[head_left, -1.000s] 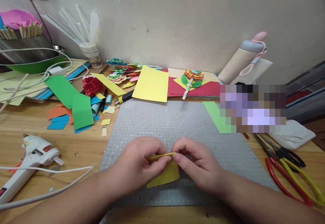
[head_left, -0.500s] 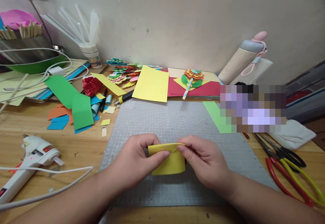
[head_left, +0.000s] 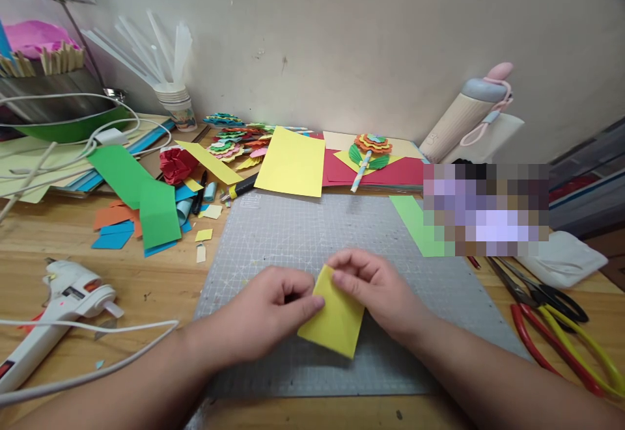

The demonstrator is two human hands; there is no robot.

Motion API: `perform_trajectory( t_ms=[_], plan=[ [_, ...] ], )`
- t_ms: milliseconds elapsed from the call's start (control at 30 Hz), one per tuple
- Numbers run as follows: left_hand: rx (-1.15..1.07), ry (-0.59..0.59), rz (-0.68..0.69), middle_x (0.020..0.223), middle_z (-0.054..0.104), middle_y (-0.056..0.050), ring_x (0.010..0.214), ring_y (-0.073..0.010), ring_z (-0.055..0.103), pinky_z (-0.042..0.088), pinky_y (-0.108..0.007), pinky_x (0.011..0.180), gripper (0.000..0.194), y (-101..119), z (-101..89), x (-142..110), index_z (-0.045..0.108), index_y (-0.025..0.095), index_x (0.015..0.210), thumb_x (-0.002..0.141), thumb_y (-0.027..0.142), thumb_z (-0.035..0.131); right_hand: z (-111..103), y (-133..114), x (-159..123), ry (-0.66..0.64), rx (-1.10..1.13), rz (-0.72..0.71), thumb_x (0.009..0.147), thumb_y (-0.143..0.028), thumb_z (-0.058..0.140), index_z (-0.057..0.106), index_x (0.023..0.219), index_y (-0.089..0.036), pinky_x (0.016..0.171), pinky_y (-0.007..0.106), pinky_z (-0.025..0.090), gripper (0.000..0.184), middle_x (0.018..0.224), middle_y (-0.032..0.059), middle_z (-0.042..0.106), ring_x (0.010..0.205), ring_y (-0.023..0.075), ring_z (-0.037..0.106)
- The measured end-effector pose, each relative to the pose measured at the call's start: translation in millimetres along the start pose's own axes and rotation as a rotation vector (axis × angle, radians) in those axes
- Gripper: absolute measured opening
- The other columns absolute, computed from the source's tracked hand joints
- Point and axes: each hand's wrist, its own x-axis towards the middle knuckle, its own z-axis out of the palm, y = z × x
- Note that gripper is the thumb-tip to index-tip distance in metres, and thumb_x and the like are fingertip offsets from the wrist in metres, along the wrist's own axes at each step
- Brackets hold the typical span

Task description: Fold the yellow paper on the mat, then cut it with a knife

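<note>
A folded piece of yellow paper (head_left: 334, 319) is held tilted above the grey cutting mat (head_left: 273, 235). My left hand (head_left: 280, 306) pinches its left edge, thumb on the near face and fingers behind. At the top corner, my right hand (head_left: 374, 287) grips the same paper between thumb and fingers. The fingers behind the paper are partly hidden. Beyond the hands, a larger yellow sheet (head_left: 293, 163) lies at the mat's far edge, beside a paper flower (head_left: 372, 145) with a striped stem.
On the left lie a white glue gun (head_left: 78, 293) with its cable, green paper strips (head_left: 159, 212) and small scraps. Scissors (head_left: 537, 293) with red and yellow handles rest at the right. Behind stand a cup of straws (head_left: 176, 101) and a leaning bottle (head_left: 463, 114).
The yellow paper has turned from lying level to a slant, its top corner now at my right hand. My left hand has shifted slightly down; both hands still hold the paper.
</note>
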Motion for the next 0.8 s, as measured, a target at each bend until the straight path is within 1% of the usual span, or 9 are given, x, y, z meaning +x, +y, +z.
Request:
perform_trajectory(
  t_ms=[67, 100, 167, 233, 333, 400, 467, 633, 800],
  plan=[
    [-0.029, 0.161, 0.06, 0.063, 0.035, 0.004, 0.059, -0.0112, 0.033, 0.028, -0.024, 0.054, 0.035, -0.9, -1.4, 2.8, 0.04, 0.019, 0.064, 0.088, 0.045, 0.046, -3.3, -0.2, 2.6, 0.119, 0.213, -0.008, 0.085, -0.041, 0.064, 0.06, 0.101, -0.024, 0.057, 0.021, 0.047, 0.023, 0.074, -0.0029, 0.065, 0.061, 0.0094, 0.059],
    [-0.04, 0.242, 0.087, 0.065, 0.036, 0.004, 0.06, -0.0116, 0.034, 0.029, -0.024, 0.055, 0.035, -1.5, -2.0, 4.1, 0.04, 0.019, 0.065, 0.088, 0.045, 0.046, -4.0, -0.4, 3.5, 0.129, 0.302, 0.003, 0.086, -0.043, 0.063, 0.059, 0.106, -0.025, 0.058, 0.022, 0.049, 0.027, 0.078, -0.0021, 0.067, 0.063, 0.0101, 0.062],
    [-0.035, 0.379, 0.129, 0.065, 0.037, 0.004, 0.061, -0.0118, 0.035, 0.03, -0.024, 0.056, 0.034, -3.2, -2.7, 6.3, 0.04, 0.02, 0.066, 0.088, 0.045, 0.046, -3.2, -0.3, 4.2, 0.028, 0.37, 0.068, 0.084, -0.045, 0.065, 0.059, 0.107, -0.023, 0.058, 0.023, 0.052, 0.033, 0.085, 0.0016, 0.071, 0.068, 0.0131, 0.067],
    [-0.006, 0.45, 0.145, 0.063, 0.037, 0.005, 0.059, -0.0115, 0.033, 0.029, -0.024, 0.054, 0.034, -4.6, -2.7, 7.4, 0.039, 0.02, 0.064, 0.088, 0.043, 0.046, 0.2, 1.2, 3.6, -0.091, 0.337, 0.157, 0.082, -0.045, 0.068, 0.062, 0.101, -0.019, 0.055, 0.023, 0.054, 0.033, 0.083, 0.0051, 0.073, 0.067, 0.0149, 0.07],
    [0.018, 0.398, 0.135, 0.062, 0.037, 0.005, 0.059, -0.0114, 0.034, 0.029, -0.024, 0.055, 0.034, -5.0, -1.8, 6.9, 0.041, 0.02, 0.063, 0.088, 0.042, 0.046, 6.1, 4.2, 1.0, -0.066, 0.316, 0.216, 0.083, -0.043, 0.068, 0.064, 0.089, -0.016, 0.052, 0.018, 0.053, 0.028, 0.072, 0.0055, 0.075, 0.058, 0.0122, 0.07],
    [0.039, 0.325, 0.119, 0.06, 0.036, 0.005, 0.058, -0.0113, 0.033, 0.029, -0.024, 0.055, 0.035, -4.5, -0.8, 6.2, 0.041, 0.019, 0.061, 0.088, 0.042, 0.045, 9.3, 5.2, -1.4, -0.019, 0.336, 0.198, 0.083, -0.043, 0.068, 0.064, 0.086, -0.016, 0.052, 0.017, 0.052, 0.027, 0.071, 0.0052, 0.075, 0.057, 0.0114, 0.07],
    [0.099, 0.304, 0.103, 0.06, 0.036, 0.005, 0.058, -0.0114, 0.033, 0.029, -0.024, 0.055, 0.036, -4.9, 0.3, 6.3, 0.042, 0.019, 0.06, 0.088, 0.042, 0.044, 11.9, 4.9, -4.1, 0.007, 0.326, 0.156, 0.082, -0.043, 0.069, 0.064, 0.085, -0.016, 0.052, 0.018, 0.053, 0.029, 0.072, 0.0054, 0.075, 0.058, 0.0115, 0.07],
    [0.15, 0.36, 0.036, 0.057, 0.035, 0.005, 0.055, -0.0103, 0.032, 0.026, -0.024, 0.051, 0.037, -8.0, 0.3, 9.6, 0.037, 0.02, 0.057, 0.087, 0.041, 0.047, 11.6, 2.2, -6.1, 0.057, 0.169, 0.065, 0.08, -0.044, 0.07, 0.063, 0.087, -0.015, 0.055, 0.022, 0.054, 0.031, 0.071, 0.0057, 0.075, 0.057, 0.0129, 0.07],
    [-0.127, 0.452, 0.075, 0.057, 0.043, 0.007, 0.05, -0.0078, 0.035, 0.027, -0.021, 0.047, 0.028, -5.4, -8.7, 11.8, 0.05, 0.018, 0.071, 0.084, 0.042, 0.055, -4.3, 1.2, 2.1, -0.104, 0.075, 0.202, 0.08, -0.043, 0.069, 0.061, 0.082, -0.014, 0.046, 0.024, 0.051, 0.03, 0.057, 0.0039, 0.069, 0.046, 0.0143, 0.065]
  ],
)
